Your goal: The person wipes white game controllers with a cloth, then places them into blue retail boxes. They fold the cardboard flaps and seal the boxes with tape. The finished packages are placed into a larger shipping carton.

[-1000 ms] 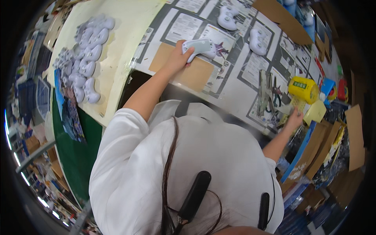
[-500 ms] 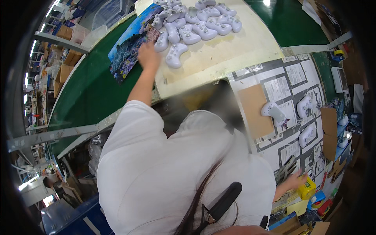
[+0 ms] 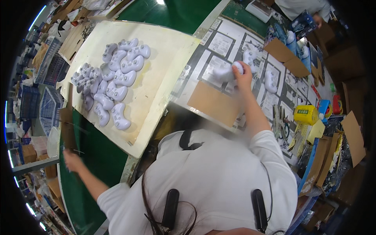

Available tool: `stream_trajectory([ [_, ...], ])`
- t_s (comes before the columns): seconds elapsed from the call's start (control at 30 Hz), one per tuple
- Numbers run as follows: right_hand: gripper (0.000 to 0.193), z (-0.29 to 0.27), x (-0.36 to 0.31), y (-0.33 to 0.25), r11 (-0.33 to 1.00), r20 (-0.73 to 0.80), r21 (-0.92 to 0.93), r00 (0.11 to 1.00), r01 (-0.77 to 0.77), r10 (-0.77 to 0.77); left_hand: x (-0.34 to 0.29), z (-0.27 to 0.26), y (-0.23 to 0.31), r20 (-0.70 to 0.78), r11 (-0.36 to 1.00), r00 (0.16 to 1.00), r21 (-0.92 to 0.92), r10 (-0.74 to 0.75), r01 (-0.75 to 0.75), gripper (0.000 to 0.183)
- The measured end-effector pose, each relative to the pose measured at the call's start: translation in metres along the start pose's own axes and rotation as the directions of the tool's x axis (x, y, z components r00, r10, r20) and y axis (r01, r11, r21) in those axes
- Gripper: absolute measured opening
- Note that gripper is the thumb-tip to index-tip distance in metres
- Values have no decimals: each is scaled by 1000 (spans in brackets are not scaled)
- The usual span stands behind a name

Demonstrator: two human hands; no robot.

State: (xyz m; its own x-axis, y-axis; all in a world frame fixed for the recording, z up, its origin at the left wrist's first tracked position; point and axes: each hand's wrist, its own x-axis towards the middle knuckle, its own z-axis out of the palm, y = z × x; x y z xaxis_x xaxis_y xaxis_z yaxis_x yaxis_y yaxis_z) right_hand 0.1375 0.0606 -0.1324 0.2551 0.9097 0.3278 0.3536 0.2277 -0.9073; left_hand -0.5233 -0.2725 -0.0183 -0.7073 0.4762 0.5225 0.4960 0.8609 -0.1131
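At the far left, over the green table, my left hand is closed on a brown cardboard sheet seen nearly edge-on and blurred by motion. My right hand grips one end of a white game controller, also smeared, above the paper-covered worktop. Two more white controllers, an upper one and a lower one, rest on the printed sheets beside that hand. Between my hands, many white controllers lie in a heap on the cream board.
A brown cardboard piece lies near the worktop's front edge. To the right are hand tools, a yellow tub-like object and tape dispensers. Open boxes stand behind, near another person.
My view has turned rightward. My right hand has moved from beside the yellow object to a controller and taken hold of it. The colourful printed sheet by my left hand now shows as brown cardboard.
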Motion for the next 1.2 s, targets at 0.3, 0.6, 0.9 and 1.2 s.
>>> stream_trajectory([
  [0.3,32,-51,-39,14,686,412,-539,863,489,-292,27,-167,58,239,226,934,-957,267,180,35],
  [0.6,25,-175,-116,-12,830,-118,-509,974,-227,194,-22,-204,272,155,-265,877,-917,454,299,25],
  [0.9,29,-313,-156,12,429,-411,-708,821,-561,395,-88,-186,442,-33,-277,489,-856,871,436,28],
  [1.2,36,-341,-100,42,309,-100,-890,804,-336,586,-166,-243,451,-13,-291,440,-768,898,571,26],
])
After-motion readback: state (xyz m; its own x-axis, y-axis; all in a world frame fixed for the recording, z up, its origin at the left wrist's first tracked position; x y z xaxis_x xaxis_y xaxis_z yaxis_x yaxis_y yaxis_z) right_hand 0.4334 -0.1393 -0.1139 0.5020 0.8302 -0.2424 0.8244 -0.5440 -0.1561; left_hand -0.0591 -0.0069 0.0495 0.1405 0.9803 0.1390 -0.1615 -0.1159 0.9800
